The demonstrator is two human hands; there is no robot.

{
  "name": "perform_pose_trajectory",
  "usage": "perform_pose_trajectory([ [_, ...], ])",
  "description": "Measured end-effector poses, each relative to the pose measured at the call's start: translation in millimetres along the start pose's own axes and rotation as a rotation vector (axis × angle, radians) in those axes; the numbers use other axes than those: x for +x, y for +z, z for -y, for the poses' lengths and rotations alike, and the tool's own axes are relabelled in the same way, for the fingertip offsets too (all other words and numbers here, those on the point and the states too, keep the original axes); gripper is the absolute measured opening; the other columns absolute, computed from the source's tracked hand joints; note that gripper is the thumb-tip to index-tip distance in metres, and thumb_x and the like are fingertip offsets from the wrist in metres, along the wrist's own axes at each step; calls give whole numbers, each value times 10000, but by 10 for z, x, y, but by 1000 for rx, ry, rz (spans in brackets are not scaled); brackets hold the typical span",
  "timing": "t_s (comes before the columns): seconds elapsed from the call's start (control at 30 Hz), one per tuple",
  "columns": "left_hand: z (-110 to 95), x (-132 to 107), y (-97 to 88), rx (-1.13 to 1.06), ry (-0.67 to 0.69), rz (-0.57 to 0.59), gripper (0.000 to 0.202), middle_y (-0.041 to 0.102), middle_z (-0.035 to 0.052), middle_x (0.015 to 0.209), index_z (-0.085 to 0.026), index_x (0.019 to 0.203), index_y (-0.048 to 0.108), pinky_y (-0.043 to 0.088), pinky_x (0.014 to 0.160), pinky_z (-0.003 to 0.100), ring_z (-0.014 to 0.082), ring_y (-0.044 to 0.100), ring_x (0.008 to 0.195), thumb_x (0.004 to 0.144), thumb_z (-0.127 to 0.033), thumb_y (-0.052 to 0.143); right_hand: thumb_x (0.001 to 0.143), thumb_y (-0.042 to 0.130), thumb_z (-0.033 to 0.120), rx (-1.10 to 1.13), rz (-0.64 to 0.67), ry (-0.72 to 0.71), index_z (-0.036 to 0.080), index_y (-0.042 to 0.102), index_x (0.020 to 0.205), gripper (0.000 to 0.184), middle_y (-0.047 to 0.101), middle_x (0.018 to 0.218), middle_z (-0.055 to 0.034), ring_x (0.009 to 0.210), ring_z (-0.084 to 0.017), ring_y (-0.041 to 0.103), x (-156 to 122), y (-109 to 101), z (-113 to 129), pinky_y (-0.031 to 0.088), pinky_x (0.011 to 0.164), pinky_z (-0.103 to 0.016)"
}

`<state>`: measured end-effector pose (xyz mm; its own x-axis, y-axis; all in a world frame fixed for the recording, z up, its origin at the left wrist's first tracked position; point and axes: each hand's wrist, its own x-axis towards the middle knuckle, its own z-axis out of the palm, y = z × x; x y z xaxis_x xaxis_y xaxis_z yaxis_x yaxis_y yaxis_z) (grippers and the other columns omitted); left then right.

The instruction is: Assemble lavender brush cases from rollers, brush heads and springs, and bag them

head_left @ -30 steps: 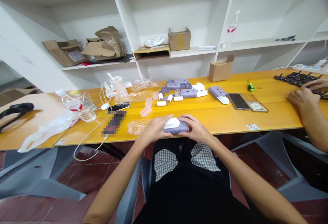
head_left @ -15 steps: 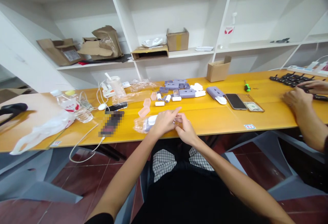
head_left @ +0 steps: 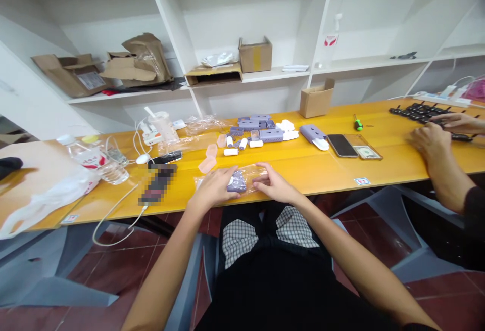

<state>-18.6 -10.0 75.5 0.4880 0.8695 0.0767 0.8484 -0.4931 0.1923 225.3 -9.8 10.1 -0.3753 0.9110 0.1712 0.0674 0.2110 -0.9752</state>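
Near the table's front edge lies a clear plastic bag (head_left: 253,173) with a purple plastic part (head_left: 237,182) in it. My left hand (head_left: 212,188) grips the bag's left side around the purple part, fingers over the back and thumb along the front, covering much of it. At the bag's right end is my right hand (head_left: 279,185), its thumb and fingers spread apart; whether the fingertips touch the film I cannot tell. Just beyond are pink trays (head_left: 208,162), several white cylinders (head_left: 231,152) and purple perforated housings (head_left: 271,135).
To the left are a pixelated phone (head_left: 159,184) on a white cable, a water bottle (head_left: 94,161) and a white plastic bag (head_left: 49,197). Rightward lie a purple case (head_left: 312,133), a dark phone (head_left: 342,145) and a green screwdriver (head_left: 357,123). Another person's hands (head_left: 432,141) handle black parts.
My hands, close together before, have moved apart. The left has shifted left onto the bag, and the right has opened. The purple part and bag's right end now show between them. The view has shifted slightly.
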Motion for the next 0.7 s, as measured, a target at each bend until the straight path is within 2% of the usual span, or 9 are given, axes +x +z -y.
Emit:
perform_pose_trajectory([
  [0.07,29,-26,8,24,1,1,794,620,187,1480,-195,1501,532,448,1125,517,411,595,1345,795,-392,838,893,750,341,-10,35,-19,251,385,1521,732,762,1103,-108,1053,-292,751,34,82,40,584,966,-535],
  [0.17,-50,27,58,49,33,0,812,676,185,1389,-199,1515,519,482,1062,497,407,643,1264,788,-356,845,895,742,343,-19,114,-65,256,316,1580,812,753,1105,-99,1042,-286,751,50,189,88,598,924,-504],
  [0.27,-177,98,100,74,44,-1,869,688,177,1359,-219,1560,463,491,1024,480,405,650,1235,788,-337,844,885,731,308,-32,134,-110,263,310,1590,823,744,1125,-89,1060,-275,744,29,159,74,605,887,-458],
  [0.33,-256,126,119,85,16,-6,876,687,177,1353,-229,1565,457,487,1016,477,413,645,1229,793,-378,843,877,713,262,-118,57,-110,251,373,1562,765,755,1072,-74,1012,-261,746,16,48,40,597,882,-442],
  [0.43,-341,143,138,71,-127,-34,866,668,199,1362,-238,1574,446,490,986,489,428,658,1190,824,-479,806,860,658,169,-427,-170,-89,223,535,1433,588,768,949,-38,937,-245,732,8,-208,-2,542,968,-458],
  [0.57,-296,205,133,-16,-239,-83,879,601,219,1468,-254,1593,424,472,1010,520,460,614,1262,858,-639,714,868,633,170,-785,-451,-26,174,616,1325,457,765,1009,-82,1043,-289,696,-23,-555,27,504,987,-448],
  [0.63,-180,284,118,-65,-260,-59,897,586,211,1502,-256,1584,441,455,1047,535,467,583,1313,850,-717,674,913,643,265,-864,-433,108,149,613,1343,447,758,923,-92,953,-297,705,-54,-663,70,528,886,-417],
  [0.7,-30,387,106,-119,-274,23,888,588,206,1510,-237,1536,507,440,1082,543,463,570,1344,840,-773,638,932,666,346,-822,-295,208,121,546,1440,569,742,809,-65,834,-273,710,-85,-694,109,538,786,-371],
])
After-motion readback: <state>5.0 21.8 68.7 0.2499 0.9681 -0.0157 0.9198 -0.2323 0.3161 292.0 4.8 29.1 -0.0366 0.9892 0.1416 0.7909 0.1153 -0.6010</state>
